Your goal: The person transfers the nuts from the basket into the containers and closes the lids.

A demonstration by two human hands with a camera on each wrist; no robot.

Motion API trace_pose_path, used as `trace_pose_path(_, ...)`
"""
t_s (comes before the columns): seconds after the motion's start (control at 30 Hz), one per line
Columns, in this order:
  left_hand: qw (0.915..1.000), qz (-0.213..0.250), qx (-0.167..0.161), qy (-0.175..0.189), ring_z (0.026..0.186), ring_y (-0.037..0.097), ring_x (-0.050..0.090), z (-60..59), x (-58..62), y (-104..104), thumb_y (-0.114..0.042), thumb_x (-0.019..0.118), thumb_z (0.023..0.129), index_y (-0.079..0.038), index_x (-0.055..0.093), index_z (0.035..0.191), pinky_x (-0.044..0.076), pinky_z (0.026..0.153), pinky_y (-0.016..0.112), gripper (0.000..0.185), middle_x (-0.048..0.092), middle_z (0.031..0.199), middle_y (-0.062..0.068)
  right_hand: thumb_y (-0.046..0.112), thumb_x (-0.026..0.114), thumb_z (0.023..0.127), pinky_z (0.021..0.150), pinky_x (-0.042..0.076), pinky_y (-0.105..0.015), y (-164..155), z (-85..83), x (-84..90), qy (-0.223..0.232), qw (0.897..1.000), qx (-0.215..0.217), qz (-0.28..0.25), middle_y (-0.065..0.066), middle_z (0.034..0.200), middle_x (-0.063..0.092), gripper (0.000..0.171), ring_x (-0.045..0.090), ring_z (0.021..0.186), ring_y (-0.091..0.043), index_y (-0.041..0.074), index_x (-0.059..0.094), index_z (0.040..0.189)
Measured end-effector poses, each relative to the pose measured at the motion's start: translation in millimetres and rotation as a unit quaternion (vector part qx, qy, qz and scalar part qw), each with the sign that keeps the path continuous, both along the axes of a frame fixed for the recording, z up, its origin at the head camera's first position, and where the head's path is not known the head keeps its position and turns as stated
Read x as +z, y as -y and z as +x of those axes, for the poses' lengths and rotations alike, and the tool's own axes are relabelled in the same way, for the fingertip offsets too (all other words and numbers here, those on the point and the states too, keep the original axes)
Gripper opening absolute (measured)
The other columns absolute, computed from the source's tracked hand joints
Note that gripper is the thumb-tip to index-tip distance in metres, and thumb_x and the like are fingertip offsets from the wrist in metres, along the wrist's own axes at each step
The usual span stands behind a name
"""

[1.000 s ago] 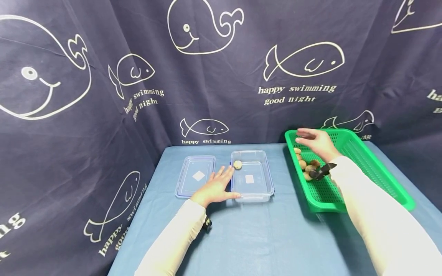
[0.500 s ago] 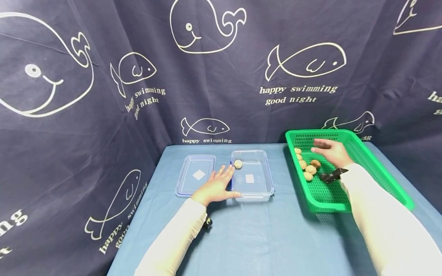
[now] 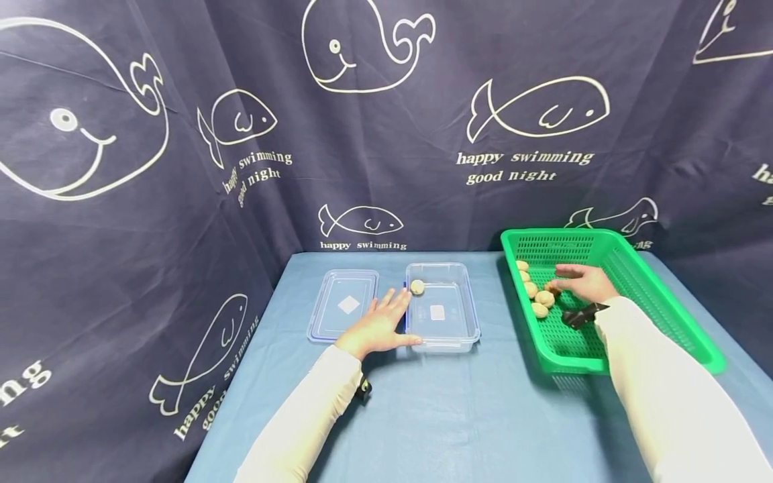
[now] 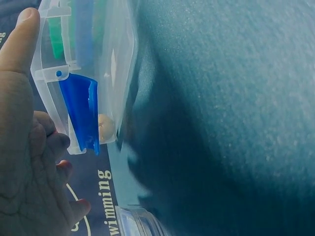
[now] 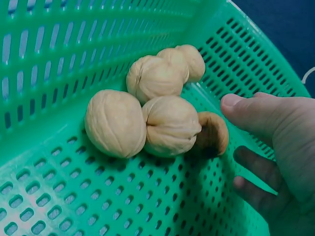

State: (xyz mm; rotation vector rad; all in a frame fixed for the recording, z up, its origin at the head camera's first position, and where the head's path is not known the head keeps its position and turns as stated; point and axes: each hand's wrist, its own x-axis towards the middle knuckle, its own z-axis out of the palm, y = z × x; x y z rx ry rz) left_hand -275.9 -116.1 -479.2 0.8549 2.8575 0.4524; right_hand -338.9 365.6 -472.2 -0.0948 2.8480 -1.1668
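Tan walnuts, green basket, blue-clipped clear box, whale-patterned navy curtain.

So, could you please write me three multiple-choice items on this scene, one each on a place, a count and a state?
1. Where do most of the walnuts lie?
A. In the green basket
B. On the lid
C. On the bare table

2. How many walnuts are in the clear box?
A. None
B. One
C. Four

3. How is the left hand?
A. Curled round a walnut
B. Flat, fingers straight, against the box
C. Raised in the air

Answers
1. A: the head and right wrist views show them heaped in the basket by the right hand.
2. B: a single walnut sits in the box's far left corner.
3. B: its straight fingers lie between lid and box, thumb along the box's near edge.
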Motion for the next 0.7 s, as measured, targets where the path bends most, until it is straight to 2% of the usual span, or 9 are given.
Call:
trace_pose_path(0.07, 1.0, 0.0, 0.0, 0.0, 0.155, 0.033, 0.01, 0.2, 0.8, 0, -0.069, 0.063, 0.088, -0.007, 0.017, 0.162, 0.014, 0.12, 0.062, 0.107, 0.015, 0.169, 0.007, 0.038, 0.069, 0.096, 0.093, 0.05, -0.048, -1, -0.8, -3.1, 0.007, 1.0, 0.004, 0.004, -0.031, 0.142, 0.051, 0.072, 0.051, 0.127, -0.05, -0.008, 0.046, 0.146)
trace_pose_path(0.13, 1.0, 0.002, 0.0, 0.002, 0.155, 0.035, 0.011, 0.4, 1.7, -1, -0.068, 0.063, 0.088, -0.007, 0.018, 0.162, 0.014, 0.12, 0.062, 0.107, 0.015, 0.169, 0.008, 0.038, 0.069, 0.096, 0.094, 0.05, -0.051, -3, -2.0, -6.2, 0.006, 1.0, 0.011, 0.011, -0.032, 0.14, 0.052, 0.072, 0.052, 0.125, -0.051, -0.009, 0.046, 0.145)
trace_pose_path(0.27, 1.0, 0.003, 0.004, 0.001, 0.155, 0.035, 0.012, 0.6, 1.0, -1, -0.068, 0.064, 0.088, -0.007, 0.018, 0.162, 0.013, 0.121, 0.061, 0.107, 0.016, 0.169, 0.007, 0.032, 0.069, 0.097, 0.102, 0.042, -0.062, -5, -4.0, -13.1, -0.002, 0.999, 0.027, 0.018, -0.034, 0.136, 0.055, 0.068, 0.054, 0.122, -0.053, -0.012, 0.046, 0.144)
trace_pose_path(0.43, 1.0, 0.0, 0.004, 0.001, 0.155, 0.033, 0.01, 0.3, -1.1, -1, -0.069, 0.063, 0.088, -0.008, 0.017, 0.163, 0.013, 0.121, 0.061, 0.107, 0.015, 0.17, 0.006, 0.029, 0.07, 0.096, 0.101, 0.043, -0.062, -9, -7.0, -21.7, -0.009, 0.999, 0.038, 0.033, -0.034, 0.129, 0.06, 0.067, 0.057, 0.119, -0.053, -0.012, 0.046, 0.143)
trace_pose_path(0.6, 1.0, 0.002, 0.007, -0.001, 0.155, 0.033, 0.011, -0.4, -3.6, -1, -0.068, 0.063, 0.088, -0.009, 0.017, 0.163, 0.013, 0.121, 0.061, 0.106, 0.014, 0.17, 0.005, 0.023, 0.069, 0.096, 0.098, 0.045, -0.063, -4, -6.1, -17.0, -0.015, 0.995, 0.058, 0.075, -0.038, 0.128, 0.058, 0.064, 0.055, 0.118, -0.056, -0.014, 0.045, 0.142)
trace_pose_path(0.7, 1.0, 0.004, 0.007, -0.002, 0.155, 0.034, 0.011, -0.4, -2.9, -1, -0.068, 0.063, 0.088, -0.009, 0.016, 0.163, 0.013, 0.121, 0.062, 0.106, 0.014, 0.17, 0.005, 0.02, 0.07, 0.094, 0.098, 0.045, -0.062, -2, -6.5, -15.8, -0.021, 0.995, 0.061, 0.08, -0.039, 0.127, 0.058, 0.063, 0.056, 0.117, -0.056, -0.015, 0.047, 0.14)
